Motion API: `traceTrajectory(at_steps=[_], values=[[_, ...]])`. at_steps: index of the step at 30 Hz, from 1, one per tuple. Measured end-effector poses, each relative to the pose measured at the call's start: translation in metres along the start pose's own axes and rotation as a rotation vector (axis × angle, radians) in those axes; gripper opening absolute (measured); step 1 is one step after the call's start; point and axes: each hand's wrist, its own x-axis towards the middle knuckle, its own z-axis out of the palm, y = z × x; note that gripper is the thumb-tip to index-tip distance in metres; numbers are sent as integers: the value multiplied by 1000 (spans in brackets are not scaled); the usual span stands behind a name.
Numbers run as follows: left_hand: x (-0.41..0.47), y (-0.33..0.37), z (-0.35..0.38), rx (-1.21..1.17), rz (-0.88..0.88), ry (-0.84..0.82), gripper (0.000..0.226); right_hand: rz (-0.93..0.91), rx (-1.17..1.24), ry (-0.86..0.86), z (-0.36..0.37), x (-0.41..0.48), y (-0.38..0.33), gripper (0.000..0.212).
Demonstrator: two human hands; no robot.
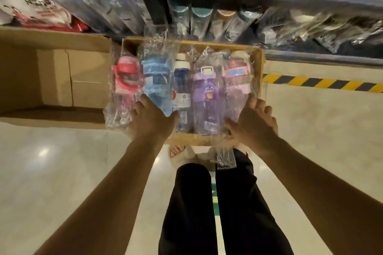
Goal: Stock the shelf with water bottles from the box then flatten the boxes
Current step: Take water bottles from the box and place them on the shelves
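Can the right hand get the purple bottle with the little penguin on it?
Probably yes. The right hand rests on the pink bottle right beside the purple bottle, which lies uncovered on top in the box, apart from its plastic wrap.

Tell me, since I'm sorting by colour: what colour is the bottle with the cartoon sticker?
Purple bottle, white-handled lid, seen in the head view.

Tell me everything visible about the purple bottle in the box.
The purple bottle is translucent plastic with a white-and-purple carry-handle lid and a cartoon penguin sticker on its front. It lies on its side, lid toward the shelf, sealed in a clear crinkled bag, fourth from the left in the cardboard box, between a dark blue bottle and a pink bottle. Neither hand touches it.
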Motion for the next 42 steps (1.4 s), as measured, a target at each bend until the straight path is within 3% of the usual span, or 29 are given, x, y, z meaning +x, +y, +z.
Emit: traceTrajectory(at_steps=[4,8,12,19,29,35,42], values=[[32,-5,39,-22,-60,67,117,82,122,-14,45,44,8,106],[51,-9,64,-113,-21,213,125,101,228,145,68,70,12,94],[59,-17,75,-189,47,315,113,124,314,247,73,84,13,100],[51,-20,57,-300,68,248,92,198,450,142,57,89,25,93],[-34,-14,-10,-452,134,173,92,146,585,66,-14,-8,49,74],[-63,-13,-37,-526,255,176,88,-26,681,109,-47,-42,44,78],[-173,8,-120,-623,427,199,80,-105,846,99,-137,-146,41,79]])
